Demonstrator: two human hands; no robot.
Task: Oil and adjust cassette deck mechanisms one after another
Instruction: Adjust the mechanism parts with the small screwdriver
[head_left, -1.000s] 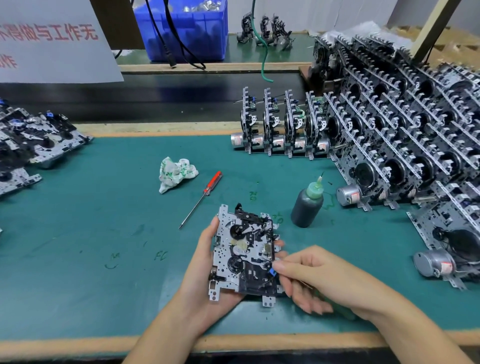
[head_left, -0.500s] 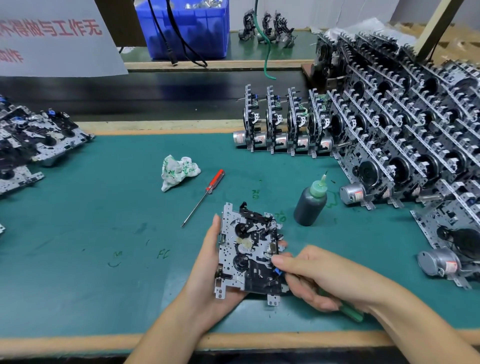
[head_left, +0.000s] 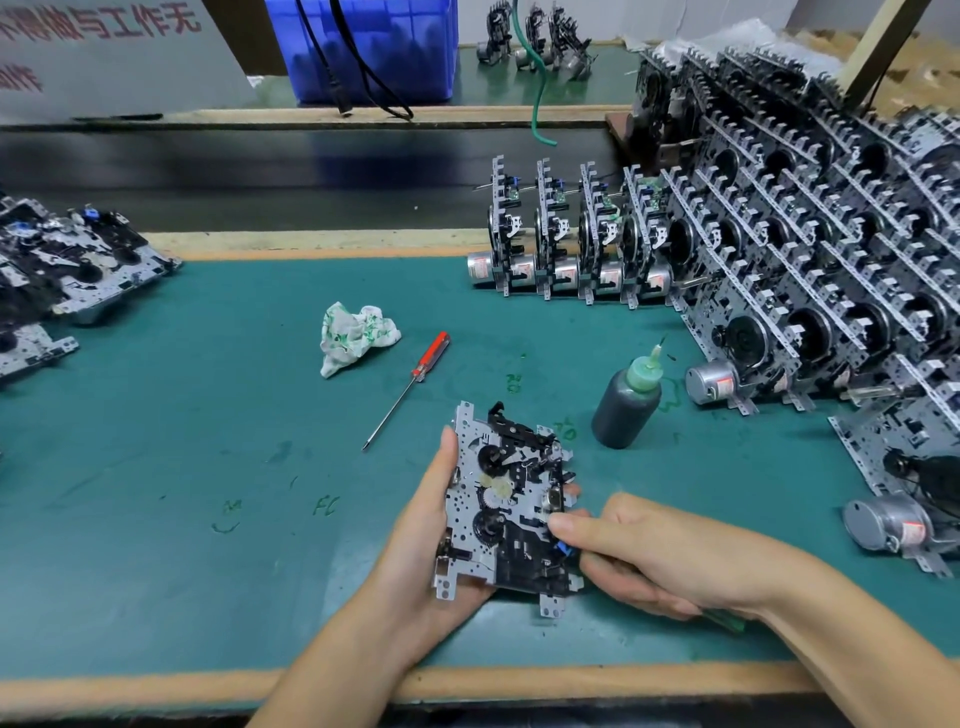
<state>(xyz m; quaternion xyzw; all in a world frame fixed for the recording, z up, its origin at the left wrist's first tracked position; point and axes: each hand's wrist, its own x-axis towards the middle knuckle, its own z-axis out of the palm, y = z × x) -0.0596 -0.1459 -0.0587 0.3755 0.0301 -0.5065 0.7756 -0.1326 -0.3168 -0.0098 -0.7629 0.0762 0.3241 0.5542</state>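
head | left hand (head_left: 426, 545) holds mechanism (head_left: 506, 506) | oil bottle (head_left: 626, 402) upright

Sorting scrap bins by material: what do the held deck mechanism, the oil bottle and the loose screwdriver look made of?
Deck mechanism: stamped metal plate, matte silver with punched holes, carrying black, probably plastic gears.
Oil bottle: soft-looking dark plastic, pale green nozzle.
Screwdriver: thin bare steel shaft, translucent red plastic handle.

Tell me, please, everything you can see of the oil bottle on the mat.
The oil bottle is small, dark grey and looks like soft plastic, with a pale green cap tapering to a thin nozzle. It stands on the green mat, leaning slightly right, nozzle up. It sits between the held deck and the rows of decks to the right. Neither hand touches it; green stains mark the mat around it.
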